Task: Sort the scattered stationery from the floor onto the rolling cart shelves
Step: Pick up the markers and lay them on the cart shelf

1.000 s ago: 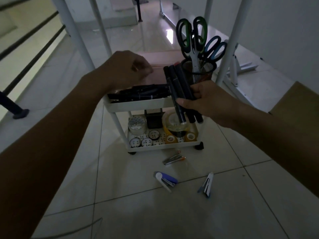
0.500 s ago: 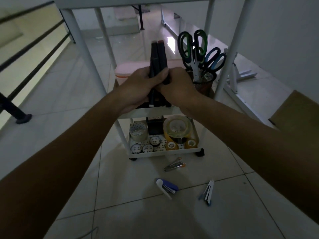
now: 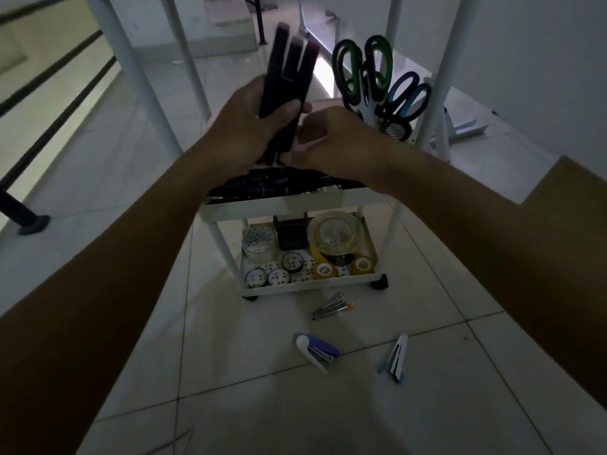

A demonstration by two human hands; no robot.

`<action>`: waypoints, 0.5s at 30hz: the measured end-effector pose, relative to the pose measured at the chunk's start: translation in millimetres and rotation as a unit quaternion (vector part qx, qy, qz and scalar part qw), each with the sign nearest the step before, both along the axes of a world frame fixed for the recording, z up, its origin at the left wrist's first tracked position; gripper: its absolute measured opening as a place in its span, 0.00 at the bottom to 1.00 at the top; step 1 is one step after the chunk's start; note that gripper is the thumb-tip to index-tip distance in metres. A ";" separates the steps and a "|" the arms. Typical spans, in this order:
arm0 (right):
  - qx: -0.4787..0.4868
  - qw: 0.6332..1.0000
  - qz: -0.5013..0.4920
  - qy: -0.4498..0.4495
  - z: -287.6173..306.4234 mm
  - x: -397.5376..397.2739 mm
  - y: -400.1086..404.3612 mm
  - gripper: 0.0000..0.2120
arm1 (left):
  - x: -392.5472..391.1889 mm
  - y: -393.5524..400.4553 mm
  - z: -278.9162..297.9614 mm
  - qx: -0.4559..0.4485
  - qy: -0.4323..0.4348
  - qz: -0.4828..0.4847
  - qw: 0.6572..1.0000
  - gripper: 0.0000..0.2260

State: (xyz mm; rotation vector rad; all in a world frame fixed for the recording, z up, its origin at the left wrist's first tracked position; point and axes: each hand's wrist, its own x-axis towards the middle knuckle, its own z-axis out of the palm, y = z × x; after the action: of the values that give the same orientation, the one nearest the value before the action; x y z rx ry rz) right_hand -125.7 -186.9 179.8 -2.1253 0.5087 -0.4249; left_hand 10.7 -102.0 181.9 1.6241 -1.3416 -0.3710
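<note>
My left hand (image 3: 253, 126) grips a bundle of dark markers (image 3: 289, 67) held upright above the white rolling cart (image 3: 295, 205). My right hand (image 3: 331, 139) sits just right of the bundle's lower end, fingers curled near it; whether it holds a marker is hidden. Under both hands, more dark markers (image 3: 279, 182) lie on the cart's middle shelf. The bottom shelf holds tape rolls (image 3: 336, 234). On the floor in front lie an orange-tipped stapler (image 3: 330, 307), a blue and white stapler (image 3: 317, 351) and a white and blue stapler (image 3: 395, 356).
A mesh cup with green and blue scissors (image 3: 374, 77) stands at the cart's right. White table legs (image 3: 131, 70) flank the cart. A black railing foot (image 3: 29, 221) is at the left, a brown box (image 3: 565, 192) at the right.
The marker bundle went from my right hand through a two-handed hold into my left hand, which now holds it raised and tilted left. My right hand has dropped lower.
</note>
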 end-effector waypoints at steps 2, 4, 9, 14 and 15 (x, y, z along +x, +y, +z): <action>-0.114 0.992 -0.059 -0.001 -14.3 -2.0 -2.7 0.15 | 7.7 4.8 10.8 0.017 -0.054 0.006 0.998 0.13; -0.245 0.968 -0.051 0.012 -37.8 -8.2 -0.3 0.10 | 20.6 6.2 18.9 0.091 -0.221 0.033 0.970 0.12; -0.384 0.922 -0.008 0.051 -83.0 -33.7 9.1 0.15 | 27.9 3.1 3.4 0.258 -0.362 0.017 0.896 0.10; -0.404 0.914 -0.016 0.019 -98.5 -38.9 5.5 0.24 | 23.1 -2.2 -16.9 0.260 -0.389 0.038 0.883 0.14; -0.401 0.916 -0.021 0.014 -100.8 -39.2 6.1 0.24 | 22.4 -2.9 -21.1 0.252 -0.389 0.040 0.885 0.13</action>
State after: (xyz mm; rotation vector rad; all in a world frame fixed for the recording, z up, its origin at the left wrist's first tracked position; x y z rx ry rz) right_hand -164.9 -180.8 79.1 -2.9141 0.4352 -0.7164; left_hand 33.1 -104.8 160.8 2.4103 -1.8555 0.0150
